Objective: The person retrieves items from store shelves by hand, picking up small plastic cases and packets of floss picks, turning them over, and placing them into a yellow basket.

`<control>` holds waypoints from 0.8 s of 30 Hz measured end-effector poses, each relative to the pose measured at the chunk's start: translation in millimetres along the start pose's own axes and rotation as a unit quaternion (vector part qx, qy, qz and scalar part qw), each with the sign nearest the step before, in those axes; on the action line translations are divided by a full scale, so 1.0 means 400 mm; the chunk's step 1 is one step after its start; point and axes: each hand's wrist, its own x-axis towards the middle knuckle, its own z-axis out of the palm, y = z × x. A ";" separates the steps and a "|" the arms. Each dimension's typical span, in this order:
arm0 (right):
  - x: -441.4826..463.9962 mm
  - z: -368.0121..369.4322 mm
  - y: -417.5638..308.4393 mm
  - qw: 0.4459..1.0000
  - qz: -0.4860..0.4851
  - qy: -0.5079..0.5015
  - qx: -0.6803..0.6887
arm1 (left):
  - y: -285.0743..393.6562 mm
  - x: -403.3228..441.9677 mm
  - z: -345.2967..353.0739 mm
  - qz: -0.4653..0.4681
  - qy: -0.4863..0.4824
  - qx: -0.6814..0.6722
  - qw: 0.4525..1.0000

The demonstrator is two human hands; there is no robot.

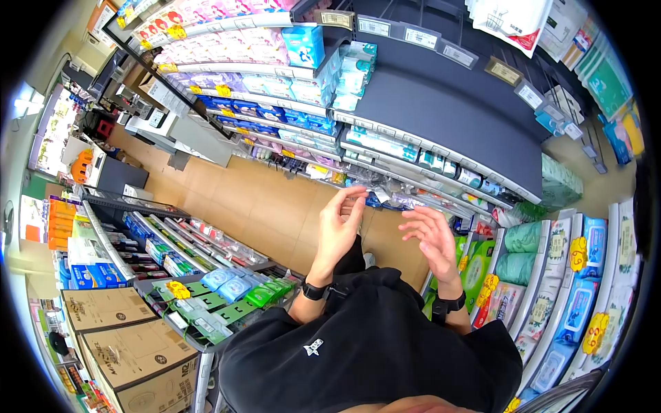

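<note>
My left hand (pixel 340 224) is raised in front of my chest, its fingers loosely curved and the thumb a little apart from them. I see nothing held in it. To its right my right hand (pixel 432 237) is also raised, fingers spread and palm turned inward, with nothing in it. Both hands are in the air and apart from each other. Behind them, lower down, are small clear-wrapped packs (pixel 396 193) on the bottom shelves. A bare dark shelf (pixel 441 103) lies farther ahead, with small teal packs (pixel 357 72) at its left end.
Shelves of pads in pink packs (pixel 234 48) and blue packs (pixel 303 47) rise ahead left. Wet wipes (pixel 578 310) and green tissue packs (pixel 480 272) line the right. Cardboard boxes (pixel 138 344) and a low display rack (pixel 206 303) stand at left. The tiled aisle (pixel 255 199) runs between.
</note>
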 end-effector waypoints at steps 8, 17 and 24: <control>0.188 -0.028 0.010 0.999 0.001 0.036 -0.034 | 0.002 0.221 -0.011 0.056 0.014 0.029 0.998; 0.462 -0.090 0.098 0.996 0.008 0.043 -0.079 | -0.116 0.525 -0.021 0.115 0.029 0.131 0.984; 0.695 -0.158 0.234 0.986 0.052 0.082 -0.132 | -0.211 0.676 -0.043 0.094 0.005 0.147 0.985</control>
